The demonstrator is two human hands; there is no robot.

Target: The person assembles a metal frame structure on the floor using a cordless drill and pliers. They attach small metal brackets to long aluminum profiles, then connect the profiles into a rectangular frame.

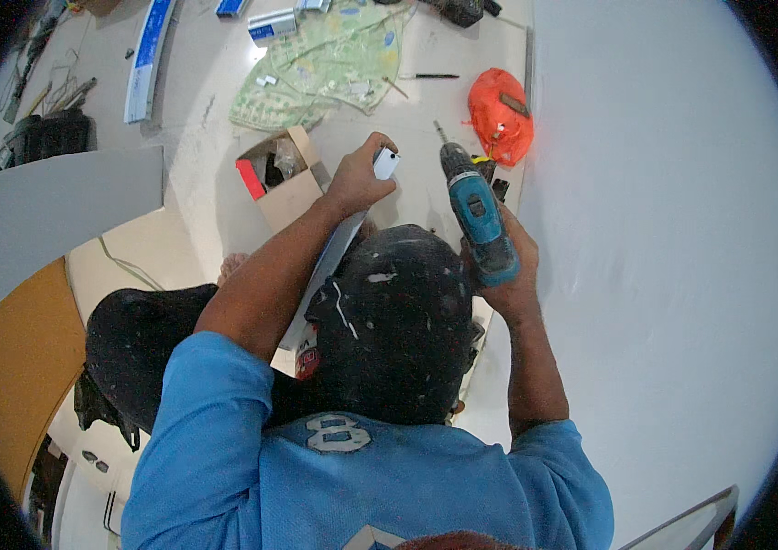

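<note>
My left hand (363, 176) is wrapped round the upper end of a long white bar (340, 240) with a small hole near its tip. The bar slants down beside my paint-flecked black knee, partly hidden by my forearm. My right hand (515, 261) grips a teal and black cordless drill (476, 211), its thin bit pointing away from me. The bit is apart from the bar. Just left of my left hand stands an open cardboard box (290, 203) with a red side and a clear plastic bag inside.
Ahead lie a green patterned sheet (339, 69), a black pen-like stick (432, 76) and an orange bag (499, 115) with a brown piece on it. Blue-and-white strips (146, 69) and a black tool bag (45, 137) are far left. A pale wall (655, 247) rises at right; grey (59, 202) and brown (18, 353) panels flank the left.
</note>
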